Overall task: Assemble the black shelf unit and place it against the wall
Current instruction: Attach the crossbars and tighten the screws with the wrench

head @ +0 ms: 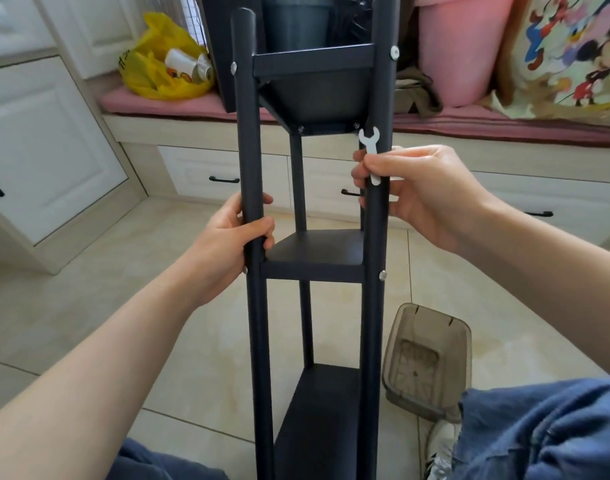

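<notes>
Steadies the black shelf unit (312,271) upright on the tiled floor (140,271), 3 shelves in view, not yet set against a wall. Grips its 2 front posts: left hand (234,233) wrapped round the left post (249,133), right hand (410,188) curled round the right post (376,237) and pinning the small white wrench (370,140) against it. Risks tipping the tall, narrow frame on slackening either grip, dropping the wrench, or later wobble from any under-tightened screw (383,274).

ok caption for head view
Left hand and right hand grip the black shelf unit; the right also holds a wrench.
</notes>
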Demonstrator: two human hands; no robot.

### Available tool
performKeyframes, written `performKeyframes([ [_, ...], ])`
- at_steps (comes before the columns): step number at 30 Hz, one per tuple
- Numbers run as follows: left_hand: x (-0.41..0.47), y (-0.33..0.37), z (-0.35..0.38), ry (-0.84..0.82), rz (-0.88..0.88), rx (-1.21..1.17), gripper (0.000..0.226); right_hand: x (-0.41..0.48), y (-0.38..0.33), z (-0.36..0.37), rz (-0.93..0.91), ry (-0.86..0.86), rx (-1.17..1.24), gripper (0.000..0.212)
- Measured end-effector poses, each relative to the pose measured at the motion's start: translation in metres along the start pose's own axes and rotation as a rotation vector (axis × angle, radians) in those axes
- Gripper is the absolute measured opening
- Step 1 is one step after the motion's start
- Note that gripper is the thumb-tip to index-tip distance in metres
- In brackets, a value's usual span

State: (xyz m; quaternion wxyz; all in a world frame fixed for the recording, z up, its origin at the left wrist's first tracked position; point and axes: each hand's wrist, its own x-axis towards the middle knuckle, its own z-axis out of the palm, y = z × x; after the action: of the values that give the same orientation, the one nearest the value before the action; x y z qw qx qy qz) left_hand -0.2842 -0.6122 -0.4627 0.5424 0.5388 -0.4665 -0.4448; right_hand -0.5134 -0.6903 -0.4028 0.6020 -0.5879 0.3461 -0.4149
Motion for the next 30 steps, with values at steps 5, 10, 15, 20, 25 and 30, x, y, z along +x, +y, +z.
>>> performKeyframes([
  [5,0.004,-0.002,-0.004,0.072,-0.007,0.003,0.023,0.002,-0.004,0.011,-0.018,-0.015,-0.023,0.019],
  [10,0.004,-0.005,-0.011,0.119,-0.038,-0.004,0.021,0.007,-0.004,0.021,-0.004,-0.006,-0.015,0.016],
  [15,0.005,-0.006,-0.020,0.167,-0.078,0.002,0.018,0.007,-0.004,0.035,-0.019,-0.022,-0.064,0.015],
  [20,0.004,-0.008,-0.028,0.187,-0.100,0.048,0.017,0.007,-0.002,0.045,-0.053,-0.035,-0.151,0.017],
  [25,0.008,-0.010,-0.032,0.238,-0.123,0.094,0.019,0.007,0.000,0.054,-0.074,-0.078,-0.204,0.015],
  [30,0.004,-0.005,-0.026,0.415,-0.035,0.464,0.032,0.007,0.000,0.061,-0.091,-0.094,-0.249,0.014],
])
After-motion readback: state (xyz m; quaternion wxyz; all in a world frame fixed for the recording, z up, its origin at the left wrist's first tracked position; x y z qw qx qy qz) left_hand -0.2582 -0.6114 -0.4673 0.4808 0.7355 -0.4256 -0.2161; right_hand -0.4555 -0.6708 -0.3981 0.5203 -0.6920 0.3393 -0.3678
